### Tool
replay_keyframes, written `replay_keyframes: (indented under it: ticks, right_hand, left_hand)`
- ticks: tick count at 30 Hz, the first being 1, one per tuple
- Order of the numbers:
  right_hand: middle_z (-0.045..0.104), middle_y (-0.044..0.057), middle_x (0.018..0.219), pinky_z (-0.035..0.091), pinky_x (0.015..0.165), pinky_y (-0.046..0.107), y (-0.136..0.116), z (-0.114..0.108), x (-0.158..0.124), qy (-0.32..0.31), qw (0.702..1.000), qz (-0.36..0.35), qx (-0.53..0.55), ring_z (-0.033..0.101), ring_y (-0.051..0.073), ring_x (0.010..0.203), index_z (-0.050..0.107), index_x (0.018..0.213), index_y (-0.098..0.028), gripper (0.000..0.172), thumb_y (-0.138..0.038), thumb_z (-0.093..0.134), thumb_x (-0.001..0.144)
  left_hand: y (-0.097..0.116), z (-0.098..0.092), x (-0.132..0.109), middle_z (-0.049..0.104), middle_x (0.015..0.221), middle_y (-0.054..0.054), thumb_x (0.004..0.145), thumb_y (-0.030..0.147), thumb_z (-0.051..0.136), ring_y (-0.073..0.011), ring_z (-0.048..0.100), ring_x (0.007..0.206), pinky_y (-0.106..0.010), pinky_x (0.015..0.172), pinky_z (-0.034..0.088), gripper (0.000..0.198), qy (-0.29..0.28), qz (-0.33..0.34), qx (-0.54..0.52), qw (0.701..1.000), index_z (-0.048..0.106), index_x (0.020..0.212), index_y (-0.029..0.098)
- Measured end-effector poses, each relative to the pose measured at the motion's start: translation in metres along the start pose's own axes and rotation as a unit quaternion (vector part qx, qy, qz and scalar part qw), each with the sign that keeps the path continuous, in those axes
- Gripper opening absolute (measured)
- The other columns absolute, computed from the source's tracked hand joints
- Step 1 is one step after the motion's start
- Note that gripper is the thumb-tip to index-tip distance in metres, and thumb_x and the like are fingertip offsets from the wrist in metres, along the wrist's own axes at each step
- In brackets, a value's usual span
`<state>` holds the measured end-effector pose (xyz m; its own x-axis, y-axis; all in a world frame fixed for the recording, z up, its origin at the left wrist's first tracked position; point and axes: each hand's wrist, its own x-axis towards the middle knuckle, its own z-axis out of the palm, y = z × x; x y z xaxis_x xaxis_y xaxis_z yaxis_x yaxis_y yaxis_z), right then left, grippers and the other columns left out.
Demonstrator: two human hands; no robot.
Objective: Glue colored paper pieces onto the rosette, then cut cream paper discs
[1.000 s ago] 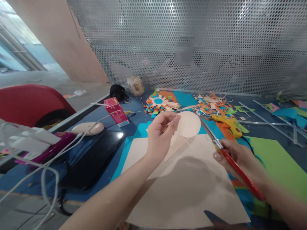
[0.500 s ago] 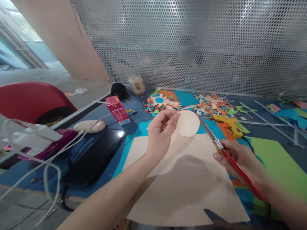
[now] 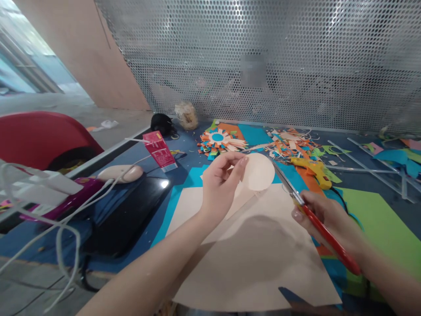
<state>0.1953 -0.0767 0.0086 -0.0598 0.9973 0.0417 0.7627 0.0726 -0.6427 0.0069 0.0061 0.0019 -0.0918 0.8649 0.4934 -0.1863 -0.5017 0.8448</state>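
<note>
My left hand (image 3: 223, 182) pinches the left edge of a round cream paper disc (image 3: 259, 172) between thumb and fingers, above the table. In my right hand (image 3: 324, 215) is a pair of scissors (image 3: 292, 193) with red handles. Its blades look nearly closed and point up and left, their tips by the disc's right edge; I cannot tell whether they touch it. Beneath both hands lies a large cream paper sheet (image 3: 256, 263), with a cut notch at its lower edge. Farther back rests a layered paper flower (image 3: 217, 137) with a blue centre.
Paper scraps (image 3: 291, 142) are heaped at the back, with a yellow glue gun (image 3: 312, 172) nearby. Green paper (image 3: 378, 224) lies on the right. To the left are a dark phone-like slab (image 3: 131, 215), a pink carton (image 3: 160, 151) and white cables (image 3: 59, 237). A perforated metal panel (image 3: 279, 44) stands behind.
The disc has turned slightly in my left fingers, and a small paper strip below its edge no longer shows. Both hands stay in nearly the same place.
</note>
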Motion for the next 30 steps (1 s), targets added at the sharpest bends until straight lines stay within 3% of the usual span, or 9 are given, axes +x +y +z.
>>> replay_keyframes:
  ticks: [6,30]
  right_hand:
    - [0.04,-0.004,0.054,0.03,0.043,0.024,0.0043,0.0016,0.0011,-0.005,1.0,-0.008,0.007,0.037,0.011,0.047,0.037,0.063,-0.022,0.033,-0.049,0.05,0.079]
    - [0.032,-0.006,0.05,0.023,0.04,0.024,0.0036,-0.0006,-0.0004,-0.004,1.0,-0.01,0.017,0.028,0.01,0.045,0.034,0.06,-0.023,0.04,-0.055,0.054,0.075]
  left_hand:
    - [0.0003,0.0002,-0.0009,0.059,0.059,0.003,0.076,0.019,0.064,-0.0041,0.047,0.046,-0.014,0.043,0.04,0.003,-0.014,0.02,0.01,1.0,0.064,0.075,0.017]
    - [-0.0036,-0.0021,0.001,0.058,0.058,0.004,0.077,0.023,0.063,-0.0049,0.045,0.045,-0.016,0.041,0.034,0.006,-0.008,0.023,0.065,0.998,0.066,0.075,0.019]
